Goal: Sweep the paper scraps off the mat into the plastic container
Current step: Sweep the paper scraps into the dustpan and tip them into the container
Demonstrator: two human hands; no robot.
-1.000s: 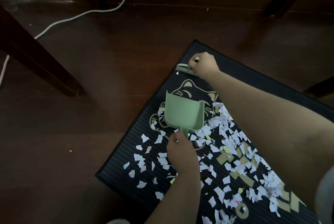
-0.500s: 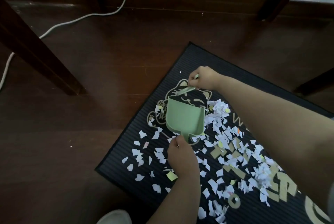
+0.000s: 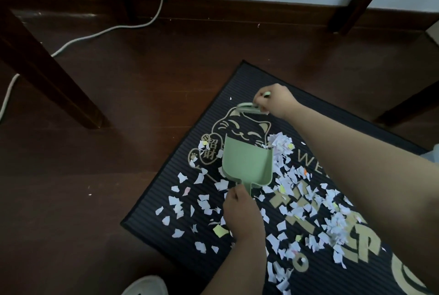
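Most of the paper scraps (image 3: 292,175) are strewn over the near and right part of the mat (image 3: 166,180), many beside and behind the plastic container (image 3: 247,164), whose open mouth faces the far end where few scraps lie. A stroke drawn toward that mouth would probably collect little. Light scraps could also be flicked past the low side walls or off the left edge onto the wooden floor (image 3: 118,152), and some could be caught in the ribs. The container is a pale green, smooth, scoop-shaped tray resting on the mat over the cat print. Its short handle is gripped by the curled left hand (image 3: 242,214). A small green brush (image 3: 249,108) is pinched by the right hand (image 3: 275,102) just beyond it. The mat is dark, finely ribbed and gold-printed. The scraps are thin, torn and irregular.
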